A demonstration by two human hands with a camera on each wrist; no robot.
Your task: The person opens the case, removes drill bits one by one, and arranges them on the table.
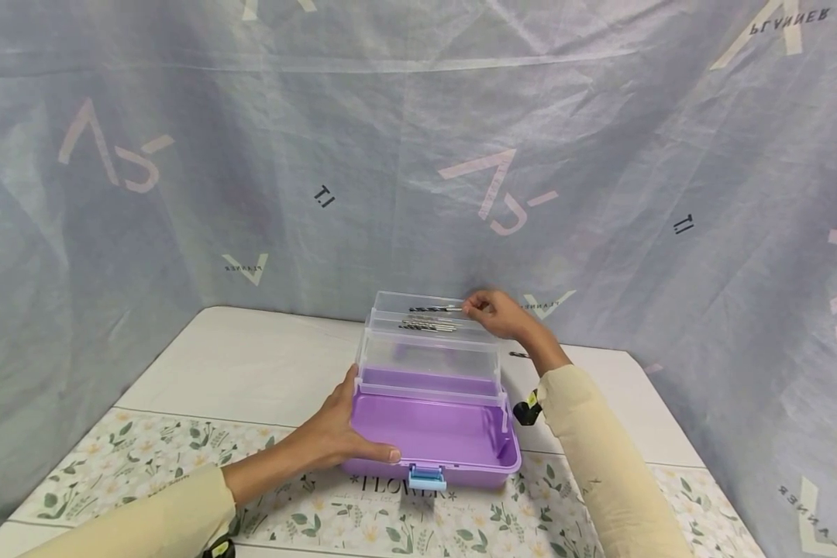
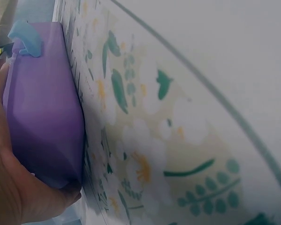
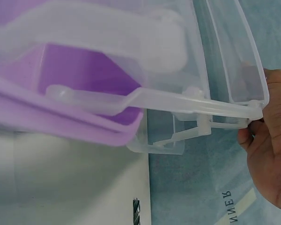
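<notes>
A purple toolbox (image 1: 432, 477) with a light blue latch (image 1: 427, 477) stands unfolded, its clear trays stepped up behind the base. My left hand (image 1: 349, 434) grips its front left corner, thumb along the front rim and fingers down the left side. At the back, my right hand (image 1: 495, 314) pinches the right end of the top clear tray (image 3: 246, 56). In the head view a dark drill bit (image 1: 428, 310) lies in that tray, its shank pointing to my fingertips. Several more drill bits (image 1: 427, 325) lie in the tray below.
Right of the toolbox, a loose drill bit (image 1: 519, 354) lies on the white tabletop, partly behind my right forearm. A floral printed cloth (image 1: 174, 442) runs across the front. Grey printed fabric (image 1: 363, 155) hangs close behind the table.
</notes>
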